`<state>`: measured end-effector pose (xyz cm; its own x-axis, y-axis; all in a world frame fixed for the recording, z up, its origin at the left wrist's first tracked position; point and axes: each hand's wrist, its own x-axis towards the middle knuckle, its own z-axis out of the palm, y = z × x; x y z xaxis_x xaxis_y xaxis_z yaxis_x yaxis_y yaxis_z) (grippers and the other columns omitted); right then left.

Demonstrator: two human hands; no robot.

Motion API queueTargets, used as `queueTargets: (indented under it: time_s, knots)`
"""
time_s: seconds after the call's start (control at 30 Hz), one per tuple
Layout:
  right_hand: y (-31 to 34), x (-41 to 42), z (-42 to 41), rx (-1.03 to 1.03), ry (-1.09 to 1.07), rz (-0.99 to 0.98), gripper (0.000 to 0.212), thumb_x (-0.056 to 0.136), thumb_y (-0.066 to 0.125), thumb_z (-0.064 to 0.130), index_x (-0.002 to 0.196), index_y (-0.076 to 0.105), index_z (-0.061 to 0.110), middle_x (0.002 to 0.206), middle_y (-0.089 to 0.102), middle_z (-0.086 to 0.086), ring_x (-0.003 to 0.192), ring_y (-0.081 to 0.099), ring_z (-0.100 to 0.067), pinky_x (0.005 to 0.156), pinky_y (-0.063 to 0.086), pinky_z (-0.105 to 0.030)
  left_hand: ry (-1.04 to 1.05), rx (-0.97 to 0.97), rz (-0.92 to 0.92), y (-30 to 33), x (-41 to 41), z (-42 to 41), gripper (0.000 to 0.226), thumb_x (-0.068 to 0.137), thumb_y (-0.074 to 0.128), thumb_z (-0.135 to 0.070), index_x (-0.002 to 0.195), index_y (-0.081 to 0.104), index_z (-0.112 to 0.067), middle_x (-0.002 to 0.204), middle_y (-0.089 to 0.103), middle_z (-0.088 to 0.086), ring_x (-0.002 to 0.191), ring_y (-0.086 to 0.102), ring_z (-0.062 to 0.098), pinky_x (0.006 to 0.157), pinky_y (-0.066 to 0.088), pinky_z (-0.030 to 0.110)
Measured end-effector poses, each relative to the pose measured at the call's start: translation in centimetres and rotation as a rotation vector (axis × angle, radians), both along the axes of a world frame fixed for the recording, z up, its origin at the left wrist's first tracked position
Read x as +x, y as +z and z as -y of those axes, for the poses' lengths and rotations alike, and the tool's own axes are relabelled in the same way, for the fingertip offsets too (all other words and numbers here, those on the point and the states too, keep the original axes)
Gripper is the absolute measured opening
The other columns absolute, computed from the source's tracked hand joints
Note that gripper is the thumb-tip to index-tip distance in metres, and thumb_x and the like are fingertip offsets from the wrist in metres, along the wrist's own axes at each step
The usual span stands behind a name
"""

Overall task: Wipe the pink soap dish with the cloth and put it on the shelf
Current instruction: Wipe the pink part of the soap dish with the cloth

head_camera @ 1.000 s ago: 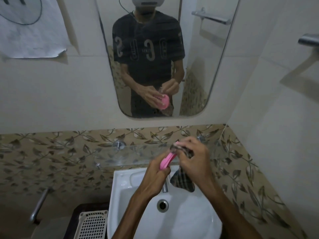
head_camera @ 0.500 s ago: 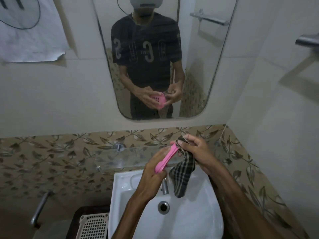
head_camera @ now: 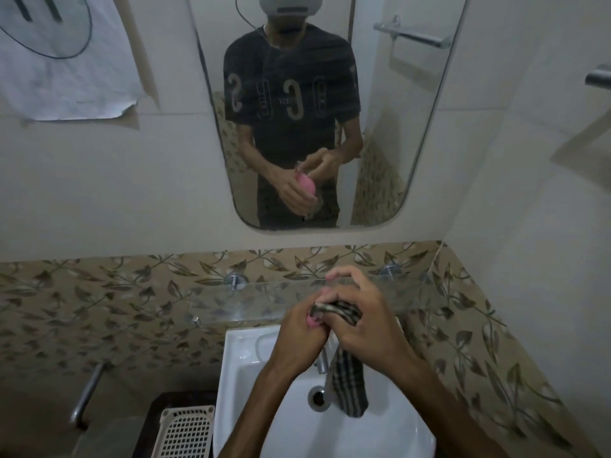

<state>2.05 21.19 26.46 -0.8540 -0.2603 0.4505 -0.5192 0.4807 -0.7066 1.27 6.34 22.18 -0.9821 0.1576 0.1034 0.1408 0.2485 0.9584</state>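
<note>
My left hand [head_camera: 299, 338] grips the pink soap dish [head_camera: 312, 321] above the white sink; only a small pink edge shows between my fingers. My right hand [head_camera: 365, 322] holds the dark checked cloth [head_camera: 348, 375] against the dish, covering most of it. The cloth's loose end hangs down over the basin. The glass shelf [head_camera: 251, 300] runs along the wall just behind both hands. In the mirror [head_camera: 380, 143] the dish appears as a pink oval held in the reflected hands.
The white sink [head_camera: 241, 368] lies below my hands, with its drain [head_camera: 318, 395] and a metal tap partly hidden. A white perforated basket [head_camera: 185, 431] sits lower left beside a metal handle [head_camera: 86, 393]. A towel bar [head_camera: 598, 77] sticks out at the right wall.
My right hand has moved back over the dish, pressing the cloth onto it. The dish, plainly visible as a tilted pink strip before, is now almost hidden between both hands.
</note>
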Motion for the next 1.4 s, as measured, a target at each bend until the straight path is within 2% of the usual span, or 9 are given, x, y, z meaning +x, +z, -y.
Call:
queueTargets:
  time_s: [0.17,0.3,0.4,0.5,0.7,0.8,0.9,1.13,1.4]
  knots:
    - [0.3,-1.4,-1.0,-0.154,-0.174,0.216,0.009,0.087,0.079,0.013,0.094,0.079,0.019,0.096,0.071,0.005,0.093,0.067,-0.011,0.088,0.059,-0.041,0.041,-0.057,-0.111,-1.2,0.0,-0.1,0.049,0.073,0.051,-0.003,0.094,0.069,-0.042,0.078,0.069,0.001,0.064,0.059,0.024,0.055,0.049,0.043]
    - [-0.6,0.6,0.2,-0.065,0.0,0.074,0.018,0.085,0.077,0.026,0.095,0.075,0.041,0.096,0.068,0.018,0.092,0.067,-0.005,0.077,0.056,-0.016,0.031,-0.031,-0.136,-1.8,0.0,0.4,0.032,0.082,0.053,-0.006,0.079,0.066,-0.035,0.072,0.067,-0.012,0.062,0.057,0.005,0.056,0.046,0.028]
    - [-0.8,-2.0,-0.7,-0.231,-0.174,0.304,0.015,0.086,0.08,0.023,0.087,0.079,0.037,0.09,0.075,0.013,0.086,0.07,-0.005,0.078,0.054,-0.018,0.045,-0.069,-0.146,-2.0,0.1,0.3,0.034,0.086,0.055,-0.004,0.085,0.069,-0.036,0.069,0.065,-0.018,0.057,0.055,0.0,0.056,0.042,0.019]
    - [-1.6,-3.4,-1.6,-0.38,-0.156,0.567,0.006,0.087,0.079,0.015,0.089,0.083,0.02,0.089,0.08,-0.001,0.086,0.076,-0.018,0.084,0.061,-0.034,0.058,-0.114,-0.258,-1.3,0.2,0.7,0.047,0.09,0.055,-0.014,0.105,0.067,-0.057,0.087,0.07,-0.03,0.074,0.065,-0.003,0.066,0.049,0.011]
    - [-2.0,-3.7,-1.5,-0.656,-0.027,0.856,0.01,0.085,0.078,0.007,0.093,0.083,0.007,0.098,0.08,-0.018,0.083,0.076,-0.021,0.074,0.061,-0.023,0.117,-0.091,-0.42,-2.2,0.6,-0.1,0.029,0.095,0.054,-0.022,0.122,0.065,-0.026,0.119,0.057,-0.009,0.106,0.063,0.012,0.085,0.054,0.027]
    - [-2.4,-4.0,-1.3,-0.678,-0.041,0.91,0.01,0.086,0.075,0.002,0.094,0.081,0.003,0.093,0.079,-0.018,0.076,0.075,-0.02,0.068,0.06,-0.023,0.157,-0.003,-0.359,-2.3,0.9,0.1,0.048,0.093,0.048,-0.048,0.131,0.057,-0.019,0.126,0.052,0.0,0.114,0.059,0.018,0.092,0.053,0.034]
    - [-3.1,-3.8,-1.2,-0.686,-0.031,0.997,0.008,0.086,0.074,0.002,0.088,0.081,0.005,0.08,0.075,-0.013,0.065,0.07,-0.017,0.059,0.056,-0.024,0.116,0.163,-0.304,-1.0,0.8,0.5,0.072,0.089,0.053,-0.069,0.136,0.055,-0.013,0.136,0.051,0.007,0.128,0.055,0.026,0.103,0.051,0.036]
    - [-5.2,-2.8,-0.8,-0.695,0.022,1.156,0.008,0.087,0.076,0.008,0.091,0.081,0.003,0.08,0.069,-0.011,0.066,0.062,-0.017,0.065,0.052,-0.027,0.302,0.73,0.253,-2.0,1.2,1.1,0.088,0.045,0.063,-0.033,0.124,0.062,0.005,0.12,0.067,0.027,0.106,0.058,0.04,0.081,0.05,0.042]
    - [-4.4,-0.7,-1.5,-0.943,0.144,1.141,0.013,0.09,0.073,0.012,0.097,0.075,0.001,0.076,0.07,-0.008,0.062,0.067,-0.013,0.057,0.055,-0.023,0.269,1.274,0.452,-1.4,0.5,1.2,0.067,0.071,0.036,-0.002,0.13,0.067,0.003,0.13,0.067,0.028,0.121,0.062,0.039,0.107,0.048,0.054]
